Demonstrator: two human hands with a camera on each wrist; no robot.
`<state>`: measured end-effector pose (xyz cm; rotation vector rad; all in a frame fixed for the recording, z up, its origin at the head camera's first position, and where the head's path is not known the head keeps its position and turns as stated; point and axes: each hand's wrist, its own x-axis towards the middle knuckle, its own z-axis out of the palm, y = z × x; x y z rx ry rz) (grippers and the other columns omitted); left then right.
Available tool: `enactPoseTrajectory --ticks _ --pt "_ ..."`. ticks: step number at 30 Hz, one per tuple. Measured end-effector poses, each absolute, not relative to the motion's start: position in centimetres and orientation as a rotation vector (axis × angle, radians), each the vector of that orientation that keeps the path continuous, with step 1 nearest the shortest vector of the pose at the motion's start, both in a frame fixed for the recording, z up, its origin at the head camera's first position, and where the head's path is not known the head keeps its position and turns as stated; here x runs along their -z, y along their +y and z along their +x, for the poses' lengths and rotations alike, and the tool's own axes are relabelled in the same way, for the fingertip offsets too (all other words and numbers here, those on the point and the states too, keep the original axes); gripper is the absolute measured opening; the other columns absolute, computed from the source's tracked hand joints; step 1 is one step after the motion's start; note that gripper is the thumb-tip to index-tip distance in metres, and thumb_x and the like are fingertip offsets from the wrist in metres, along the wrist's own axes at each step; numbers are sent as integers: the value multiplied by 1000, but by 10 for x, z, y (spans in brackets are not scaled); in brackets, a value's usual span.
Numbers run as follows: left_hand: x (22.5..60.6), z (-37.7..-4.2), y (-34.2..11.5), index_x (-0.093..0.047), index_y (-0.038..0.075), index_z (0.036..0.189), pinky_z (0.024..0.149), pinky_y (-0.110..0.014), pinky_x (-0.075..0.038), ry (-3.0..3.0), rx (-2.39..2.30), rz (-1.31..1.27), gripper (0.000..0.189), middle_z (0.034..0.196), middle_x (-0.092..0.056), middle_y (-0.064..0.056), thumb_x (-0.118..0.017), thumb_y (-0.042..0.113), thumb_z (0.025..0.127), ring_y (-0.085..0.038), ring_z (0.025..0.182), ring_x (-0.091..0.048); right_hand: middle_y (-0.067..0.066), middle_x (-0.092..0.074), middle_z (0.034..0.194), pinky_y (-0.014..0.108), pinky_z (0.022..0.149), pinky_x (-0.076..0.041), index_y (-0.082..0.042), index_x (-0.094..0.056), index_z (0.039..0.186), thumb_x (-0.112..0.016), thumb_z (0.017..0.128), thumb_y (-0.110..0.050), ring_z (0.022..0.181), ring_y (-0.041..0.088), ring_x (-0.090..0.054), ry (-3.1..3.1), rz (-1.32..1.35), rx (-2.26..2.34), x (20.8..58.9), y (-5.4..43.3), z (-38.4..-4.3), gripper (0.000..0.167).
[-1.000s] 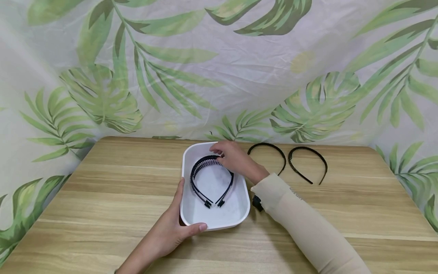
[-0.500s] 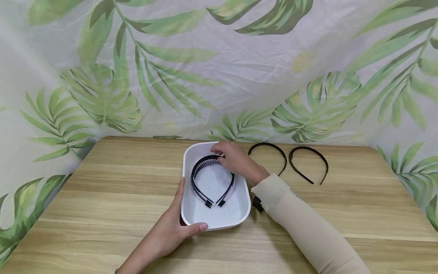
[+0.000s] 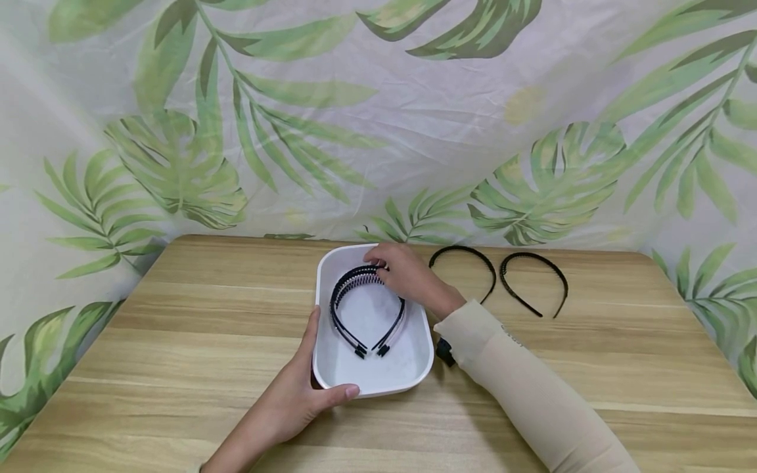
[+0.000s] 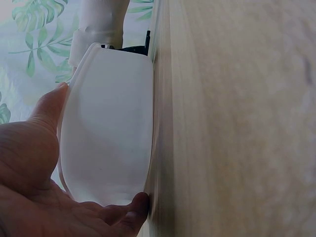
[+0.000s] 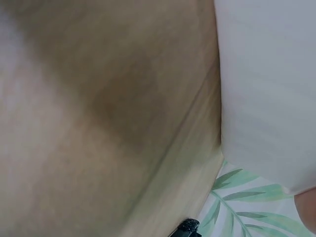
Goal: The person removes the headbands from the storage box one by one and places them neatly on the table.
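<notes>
A white plastic bin (image 3: 367, 380) stands on the table, with several black headbands (image 3: 334, 306) nested inside. Their comb-like teeth show along the inner curve, and a paler band lies among them. My left hand (image 3: 294, 392) grips the bin's near left corner, thumb on the front rim. In the left wrist view its fingers wrap the bin's side (image 4: 108, 123). Over the far right of the bin, my right hand (image 3: 408, 274) pinches the top of the headbands; its fingertips are partly hidden. The right wrist view shows only the bin's outer wall (image 5: 266, 89) and a bit of finger.
Two more black headbands lie to the right of the bin, a nearer one (image 3: 493, 272) partly behind my right forearm and a farther one (image 3: 557, 270). A small black item (image 3: 445, 352) shows beside the right sleeve. A leaf-print cloth (image 3: 426, 118) hangs behind the wooden table (image 3: 177, 368).
The headbands in the bin have shifted slightly, with the top curve spread a little wider under my right hand. My left hand and the bin have stayed almost still.
</notes>
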<state>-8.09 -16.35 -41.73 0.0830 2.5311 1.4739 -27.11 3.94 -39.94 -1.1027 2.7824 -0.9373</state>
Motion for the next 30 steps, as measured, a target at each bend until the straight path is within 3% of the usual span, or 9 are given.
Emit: enactPoseTrajectory --ticks 5,11,16,24,30 --pt "418 -82 -164 11 25 169 124 -26 -17 2538 -1482 99 136 178 -2 -5 -91 41 80 -27 160 -18 14 -76 117 36 94 -58 0 -76 121 -61 96 9 104 26 -72 2795 -1136 955 401 39 -272 31" --pt "419 -81 -164 10 25 169 115 -7 -13 2530 -1503 106 136 178 -1 -4 -91 40 80 -27 161 -16 14 -76 116 37 93 -57 0 -76 121 -60 96 10 104 25 -71 2794 -1136 973 400 39 -271 32" --pt "419 -81 -163 10 24 169 108 0 -12 2526 -1526 119 136 178 0 -4 -92 38 80 -27 160 -17 14 -75 115 37 93 -57 1 -76 121 -57 94 12 103 26 -70 2783 -1139 998 399 40 -269 35" --pt "419 -81 -163 11 25 169 107 1 -12 2513 -1541 116 136 178 0 -4 -92 36 80 -28 160 -18 14 -74 118 38 91 -56 -1 -76 121 -55 94 12 104 25 -68 2774 -1117 1026 396 41 -267 37" --pt "418 -81 -163 10 26 169 114 -5 -13 2518 -1519 108 136 178 -1 -3 -91 38 80 -27 160 -18 14 -72 119 40 94 -55 -1 -76 121 -55 94 11 108 27 -67 2775 -1117 1035 394 43 -266 37"
